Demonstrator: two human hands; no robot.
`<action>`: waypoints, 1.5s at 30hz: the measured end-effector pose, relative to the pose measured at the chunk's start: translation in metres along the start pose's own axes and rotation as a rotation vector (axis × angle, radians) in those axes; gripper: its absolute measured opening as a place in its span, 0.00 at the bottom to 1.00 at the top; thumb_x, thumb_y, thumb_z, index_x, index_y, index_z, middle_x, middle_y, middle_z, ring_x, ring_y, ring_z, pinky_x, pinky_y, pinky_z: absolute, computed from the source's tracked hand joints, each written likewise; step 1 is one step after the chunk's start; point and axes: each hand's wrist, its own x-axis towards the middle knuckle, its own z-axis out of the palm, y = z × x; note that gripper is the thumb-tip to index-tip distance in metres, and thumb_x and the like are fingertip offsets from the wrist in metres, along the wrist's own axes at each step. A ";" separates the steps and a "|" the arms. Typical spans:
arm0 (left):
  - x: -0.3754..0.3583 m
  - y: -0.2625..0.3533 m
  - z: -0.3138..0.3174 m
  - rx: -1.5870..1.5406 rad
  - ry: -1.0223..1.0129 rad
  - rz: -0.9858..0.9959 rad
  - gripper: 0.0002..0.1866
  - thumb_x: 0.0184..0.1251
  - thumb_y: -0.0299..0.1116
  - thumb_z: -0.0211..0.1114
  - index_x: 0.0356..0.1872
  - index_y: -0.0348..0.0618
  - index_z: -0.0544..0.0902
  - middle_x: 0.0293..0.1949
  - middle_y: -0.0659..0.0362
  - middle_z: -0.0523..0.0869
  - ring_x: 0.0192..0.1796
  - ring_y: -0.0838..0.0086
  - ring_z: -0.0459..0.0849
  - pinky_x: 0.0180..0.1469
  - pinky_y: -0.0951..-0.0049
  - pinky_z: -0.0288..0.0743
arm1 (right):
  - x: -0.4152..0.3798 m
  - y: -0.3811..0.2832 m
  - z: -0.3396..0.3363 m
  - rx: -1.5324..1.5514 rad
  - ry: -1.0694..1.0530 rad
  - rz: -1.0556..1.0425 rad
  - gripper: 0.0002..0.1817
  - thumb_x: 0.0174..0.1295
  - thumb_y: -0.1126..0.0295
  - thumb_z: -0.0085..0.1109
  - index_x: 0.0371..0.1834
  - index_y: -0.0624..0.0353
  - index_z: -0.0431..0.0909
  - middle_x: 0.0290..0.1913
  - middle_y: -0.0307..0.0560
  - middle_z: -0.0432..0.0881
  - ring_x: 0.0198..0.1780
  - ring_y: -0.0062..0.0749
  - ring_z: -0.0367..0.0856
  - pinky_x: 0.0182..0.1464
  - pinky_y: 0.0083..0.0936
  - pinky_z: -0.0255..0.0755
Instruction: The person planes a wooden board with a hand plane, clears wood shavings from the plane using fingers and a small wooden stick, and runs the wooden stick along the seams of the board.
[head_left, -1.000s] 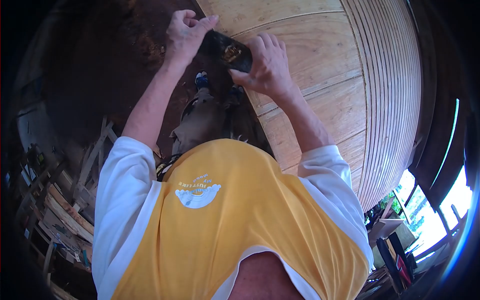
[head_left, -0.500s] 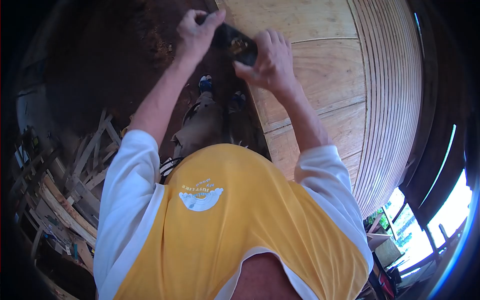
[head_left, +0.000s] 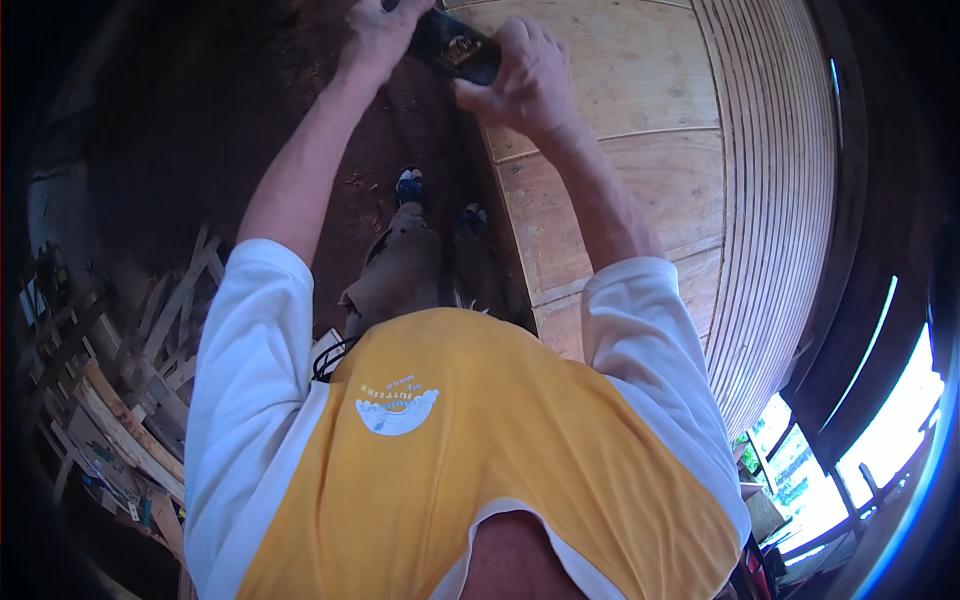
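Observation:
Between my two hands is a dark, flat, rectangular object [head_left: 455, 48] with a gold-coloured patch on its face; its exact kind I cannot make out. My left hand [head_left: 378, 38] is closed on its far left end, partly cut off by the top of the view. Gripping the right end is my right hand [head_left: 528, 78], with the thumb along the near edge. The object is close to the left edge of a pale wooden panel [head_left: 620, 190], over which my right forearm passes. Whether the object touches the panel cannot be seen.
Narrow parallel wooden strips [head_left: 770, 200] run along the panel's right side. Scrap wood [head_left: 135, 420] is heaped at the lower left. My feet [head_left: 410, 187] stand on a dark floor [head_left: 200, 130] beside the panel. Bright openings [head_left: 800, 480] show at the right.
Both hands and the dark object have shifted up and slightly left in the view, still held at both ends. The panel's joints and my feet appear lower.

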 end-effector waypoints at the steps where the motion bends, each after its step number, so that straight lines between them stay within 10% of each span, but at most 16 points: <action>1: 0.008 0.011 0.001 0.009 0.005 -0.026 0.27 0.68 0.56 0.72 0.39 0.35 0.84 0.32 0.55 0.87 0.36 0.70 0.83 0.38 0.63 0.78 | -0.004 0.000 -0.004 -0.007 -0.027 0.018 0.33 0.40 0.50 0.81 0.42 0.56 0.73 0.41 0.51 0.76 0.47 0.53 0.77 0.52 0.47 0.69; 9: -0.131 0.005 0.004 -0.003 -0.111 -0.082 0.28 0.66 0.56 0.76 0.43 0.35 0.84 0.32 0.51 0.89 0.37 0.71 0.87 0.44 0.67 0.82 | -0.084 -0.020 -0.055 0.022 -0.276 0.058 0.35 0.36 0.51 0.80 0.43 0.57 0.73 0.43 0.52 0.75 0.48 0.54 0.77 0.53 0.46 0.68; 16: 0.027 0.017 -0.001 0.152 -0.020 -0.010 0.30 0.68 0.57 0.72 0.43 0.33 0.84 0.34 0.51 0.88 0.37 0.67 0.85 0.40 0.63 0.79 | 0.020 0.006 0.005 -0.020 -0.106 0.114 0.35 0.39 0.48 0.80 0.44 0.57 0.73 0.44 0.51 0.77 0.50 0.51 0.78 0.53 0.46 0.68; 25: -0.080 0.006 -0.005 0.056 -0.136 -0.068 0.33 0.66 0.62 0.73 0.43 0.34 0.85 0.35 0.46 0.90 0.41 0.62 0.91 0.48 0.62 0.83 | -0.046 -0.022 -0.043 -0.014 -0.261 0.097 0.34 0.37 0.50 0.80 0.44 0.57 0.74 0.44 0.51 0.76 0.50 0.50 0.77 0.53 0.46 0.68; 32: 0.096 0.011 -0.016 0.093 -0.058 0.023 0.35 0.64 0.63 0.72 0.44 0.32 0.84 0.37 0.47 0.89 0.41 0.63 0.89 0.44 0.62 0.81 | 0.087 0.016 0.032 -0.057 -0.069 0.125 0.34 0.38 0.50 0.80 0.44 0.57 0.74 0.44 0.52 0.77 0.53 0.52 0.77 0.56 0.47 0.68; 39: -0.014 0.004 -0.015 0.032 -0.190 -0.082 0.33 0.64 0.61 0.75 0.45 0.34 0.84 0.35 0.47 0.89 0.42 0.64 0.90 0.47 0.62 0.83 | 0.007 -0.009 -0.020 0.031 -0.276 0.152 0.34 0.38 0.52 0.80 0.45 0.57 0.74 0.43 0.51 0.75 0.51 0.53 0.77 0.57 0.48 0.68; 45: 0.090 -0.002 -0.004 0.096 -0.080 -0.006 0.33 0.66 0.60 0.73 0.48 0.34 0.85 0.39 0.45 0.91 0.44 0.66 0.91 0.48 0.65 0.83 | 0.083 0.029 0.018 -0.010 -0.139 0.076 0.33 0.39 0.52 0.80 0.43 0.57 0.74 0.43 0.49 0.77 0.51 0.50 0.78 0.54 0.46 0.69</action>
